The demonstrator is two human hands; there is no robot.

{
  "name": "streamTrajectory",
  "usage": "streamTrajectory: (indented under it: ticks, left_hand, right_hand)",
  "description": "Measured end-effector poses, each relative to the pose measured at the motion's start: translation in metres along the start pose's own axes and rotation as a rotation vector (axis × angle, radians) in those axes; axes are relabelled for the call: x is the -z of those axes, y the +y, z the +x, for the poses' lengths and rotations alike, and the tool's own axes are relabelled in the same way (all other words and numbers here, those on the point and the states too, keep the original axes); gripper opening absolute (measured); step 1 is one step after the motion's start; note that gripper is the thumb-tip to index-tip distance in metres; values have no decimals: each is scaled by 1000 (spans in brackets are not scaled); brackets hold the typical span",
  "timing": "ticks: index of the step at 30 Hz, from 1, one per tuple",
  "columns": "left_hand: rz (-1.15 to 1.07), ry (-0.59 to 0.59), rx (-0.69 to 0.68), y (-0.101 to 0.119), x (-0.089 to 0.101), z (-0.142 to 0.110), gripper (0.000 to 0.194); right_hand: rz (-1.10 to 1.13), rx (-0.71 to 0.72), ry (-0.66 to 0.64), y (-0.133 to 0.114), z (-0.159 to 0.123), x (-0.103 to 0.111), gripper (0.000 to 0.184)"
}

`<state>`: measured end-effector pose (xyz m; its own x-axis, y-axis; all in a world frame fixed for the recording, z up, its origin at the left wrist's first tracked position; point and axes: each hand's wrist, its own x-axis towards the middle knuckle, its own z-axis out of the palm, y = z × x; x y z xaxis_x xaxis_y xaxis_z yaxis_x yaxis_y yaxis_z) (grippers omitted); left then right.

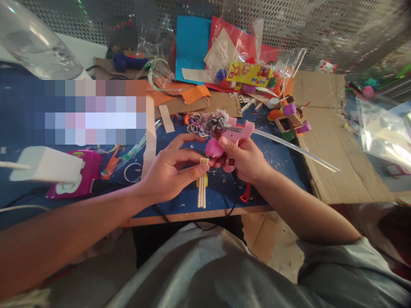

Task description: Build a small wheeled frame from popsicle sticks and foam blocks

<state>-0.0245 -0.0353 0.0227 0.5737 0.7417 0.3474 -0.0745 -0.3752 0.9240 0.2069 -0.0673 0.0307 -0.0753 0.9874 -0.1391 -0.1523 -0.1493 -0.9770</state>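
Stick bundle (201, 192): pinched in my left hand (170, 171), long axis near-to-far; right hand (251, 160), just rightward, gripping glue gun (240, 132).

We are counting 1 left hand (164, 174) and 1 right hand (246, 159). Around these we are finding 1 pink glue gun (236, 131), 1 clear glue stick (295, 149), 1 pink lump (213, 148) and 3 pale sticks (201, 192). Farther out, we are noting 1 blue sheet (192, 47), 1 red sheet (268, 52), 1 yellow printed label (250, 73), 1 white cap (273, 102), 1 white plug (46, 169), 1 magenta socket box (94, 169) and 1 clear container (41, 47).
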Motion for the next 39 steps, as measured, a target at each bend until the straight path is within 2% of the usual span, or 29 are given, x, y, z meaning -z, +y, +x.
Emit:
streamTrajectory:
  ticks: [3,6,15,19,23,27,30,34,39]
  left_hand:
    - [-37,-71,-17,2,0,0,13]
    - [-63,-87,-29,1,-2,-1,13]
    - [18,-38,-89,0,-1,0,9]
    - [75,-4,-75,1,-1,-1,11]
    - [122,33,-58,1,-2,-3,11]
    - [184,10,-80,1,-1,-3,9]
    - [225,-28,-139,1,0,-2,10]
    - [266,-42,-179,0,-1,-3,11]
    - [281,-43,-119,5,-1,-3,16]
  right_hand:
    - [-11,33,6,3,-1,0,70]
    - [-57,74,2,3,-1,1,70]
    - [-140,114,26,1,-2,0,71]
    - [-87,136,32,4,-3,2,64]
    - [-25,98,74,-3,-9,0,67]
    - [-140,144,14,-10,-13,-4,54]
    - [-193,162,-16,-6,-13,-4,47]
    - [-282,207,57,2,-13,0,46]
    - [-363,290,77,-2,-17,-1,34]
